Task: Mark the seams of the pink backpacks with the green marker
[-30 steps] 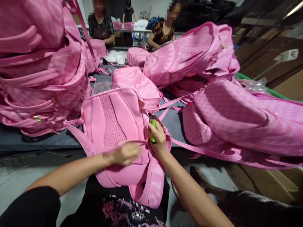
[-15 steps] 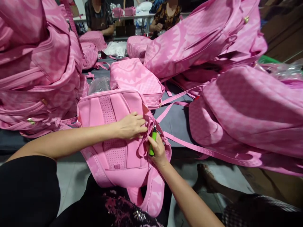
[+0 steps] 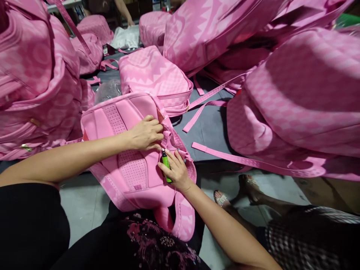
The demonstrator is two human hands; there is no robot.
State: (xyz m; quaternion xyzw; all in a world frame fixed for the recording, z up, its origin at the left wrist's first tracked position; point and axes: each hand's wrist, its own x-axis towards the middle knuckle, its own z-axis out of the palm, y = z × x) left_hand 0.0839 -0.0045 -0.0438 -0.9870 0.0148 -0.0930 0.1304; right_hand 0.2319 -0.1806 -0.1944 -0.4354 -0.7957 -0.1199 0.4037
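Note:
A pink backpack [image 3: 134, 115] rests against my lap and the table edge, its padded back panel facing me and a shoulder strap [image 3: 185, 221] hanging over my legs. My left hand [image 3: 147, 133] is closed at its right side, fingers pinching the pink fabric or webbing there; exactly what they grip is partly hidden. Just below, my right hand [image 3: 177, 170] holds a small bright green tool [image 3: 166, 165] with a black end and a pale tip, pointing up toward the left fingertips. The tool's kind is unclear.
Stacked pink backpacks [image 3: 25, 75] rise on the left, and more backpacks [image 3: 298, 101] lie on the right with loose straps [image 3: 253, 163]. A smaller pink bag [image 3: 154, 77] sits ahead on the grey table [image 3: 208, 127]. Another person's feet [image 3: 250, 185] show at lower right.
The view has tilted down and moved closer. My right hand, with the green tool, has come nearer the left fingertips, and its fingers are more extended. A person's arm now reaches to the white packet across the table.

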